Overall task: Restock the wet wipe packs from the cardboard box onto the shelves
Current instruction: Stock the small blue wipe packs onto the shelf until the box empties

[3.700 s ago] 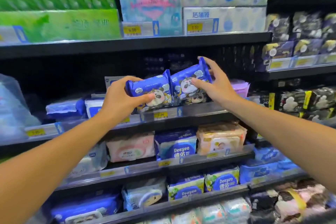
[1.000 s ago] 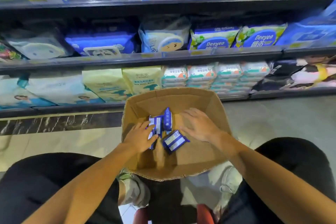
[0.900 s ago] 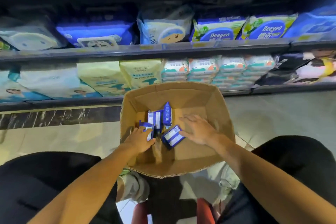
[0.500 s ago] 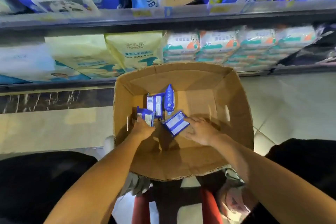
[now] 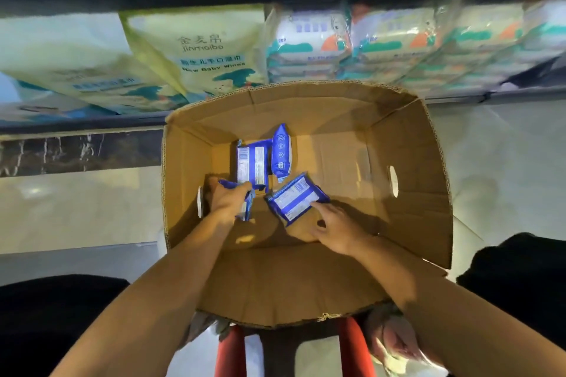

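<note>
Since half a second ago my head is dipping lower, so the cardboard box (image 5: 407, 223) is filling more of the view, and my left hand (image 5: 228, 200) is now curling round a blue pack (image 5: 246, 203) instead of just touching it.

Most of that pack is being hidden under my fingers; only its top edge and a white-labelled strip are showing, so I cannot read it. The shelf edge above the box is blurring out, and its price tags are unreadable.

My left hand is gripping the pack near the box's left wall, fingers wrapped tightly. My right hand (image 5: 335, 228) is lying fairly flat, fingers loosely spread, fingertips touching the near edge of a tilted pack (image 5: 295, 199) in the middle of the box floor, not closing on it.

Two more packs are sitting toward the box's far wall: one flat, label up (image 5: 252, 164), and one standing on its side (image 5: 281, 153) just right of it. Their small print is too fine to read.

Behind the box, a pale yellow bag (image 5: 202, 49) is reading "jinmaibo" and "New Baby Wipes".
</note>
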A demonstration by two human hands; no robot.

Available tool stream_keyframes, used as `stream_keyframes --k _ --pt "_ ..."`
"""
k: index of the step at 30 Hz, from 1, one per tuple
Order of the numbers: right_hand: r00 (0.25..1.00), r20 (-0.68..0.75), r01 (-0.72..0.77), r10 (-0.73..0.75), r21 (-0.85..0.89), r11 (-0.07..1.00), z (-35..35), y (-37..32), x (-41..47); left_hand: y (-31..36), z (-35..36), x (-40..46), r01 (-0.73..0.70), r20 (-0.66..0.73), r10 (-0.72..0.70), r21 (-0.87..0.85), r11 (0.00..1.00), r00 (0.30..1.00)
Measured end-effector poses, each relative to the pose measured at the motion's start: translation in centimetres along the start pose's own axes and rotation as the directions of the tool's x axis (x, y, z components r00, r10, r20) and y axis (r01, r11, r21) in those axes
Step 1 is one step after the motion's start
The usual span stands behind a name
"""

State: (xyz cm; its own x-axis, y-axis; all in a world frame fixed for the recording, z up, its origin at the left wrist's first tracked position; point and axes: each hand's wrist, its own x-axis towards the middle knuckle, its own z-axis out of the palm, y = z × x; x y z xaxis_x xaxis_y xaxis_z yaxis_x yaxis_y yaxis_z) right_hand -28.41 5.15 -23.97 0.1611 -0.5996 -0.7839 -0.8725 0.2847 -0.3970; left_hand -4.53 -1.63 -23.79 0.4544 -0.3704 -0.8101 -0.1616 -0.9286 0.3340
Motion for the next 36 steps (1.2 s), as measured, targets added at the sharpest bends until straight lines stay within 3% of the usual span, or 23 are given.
stream_keyframes --k 4,8,11,14,18,24,28,30,31,33,36 --pt "0.996 -0.087 -0.017 0.019 0.025 1.000 0.2 -0.6 0.4 -0.8 0.3 -2.1 -0.108 0.014 0.108 -0.002 0.994 0.994" --pt "0.980 -0.158 0.073 -0.119 -0.273 0.959 0.5 -1.6 0.3 -2.3 -0.3 -3.5 -0.098 0.113 0.102 -0.043 0.994 0.988" --pt "0.967 -0.046 0.202 -0.249 -0.453 0.868 0.6 -1.9 1.1 -3.7 -0.9 -3.7 -0.120 0.200 0.125 -0.035 0.992 0.972" --pt "0.949 0.077 0.294 -0.305 -0.565 0.771 0.6 -1.8 2.2 -4.8 -0.9 -3.8 -0.056 0.126 0.067 -0.092 0.994 0.990" --pt "0.956 0.074 0.263 -0.285 -0.655 0.709 1.0 -1.3 3.3 -5.6 -1.1 -3.2 0.008 0.061 0.001 -0.156 0.988 0.998" --pt "0.953 -0.025 0.197 -0.301 -0.703 0.684 2.3 -0.8 5.3 -6.2 -0.7 -2.1 0.039 0.118 -0.023 -0.138 0.990 0.993" --pt "0.983 -0.031 0.124 -0.179 -0.603 0.788 3.4 -1.8 5.6 -6.9 -0.4 -2.2 -0.012 0.095 0.020 -0.085 0.996 0.995" --pt "0.989 -0.007 0.127 -0.148 -0.472 0.873 3.6 -1.7 5.3 -6.7 -0.4 -2.3 -0.030 0.100 0.038 -0.077 0.997 0.994" --pt "0.991 0.024 0.134 -0.134 -0.345 0.929 3.4 -1.5 5.1 -6.6 -0.5 -2.3 -0.033 0.103 0.040 -0.073 0.997 0.994" --pt "0.992 0.100 0.072 -0.082 0.099 0.993 2.1 -1.2 4.5 -6.4 -0.7 -2.1 -0.041 0.105 0.047 -0.059 0.997 0.993" --pt "0.972 0.215 -0.197 0.092 0.539 0.819 1.2 -1.3 4.2 -6.2 -0.8 -2.4 -0.045 0.101 0.049 -0.048 0.998 0.994"
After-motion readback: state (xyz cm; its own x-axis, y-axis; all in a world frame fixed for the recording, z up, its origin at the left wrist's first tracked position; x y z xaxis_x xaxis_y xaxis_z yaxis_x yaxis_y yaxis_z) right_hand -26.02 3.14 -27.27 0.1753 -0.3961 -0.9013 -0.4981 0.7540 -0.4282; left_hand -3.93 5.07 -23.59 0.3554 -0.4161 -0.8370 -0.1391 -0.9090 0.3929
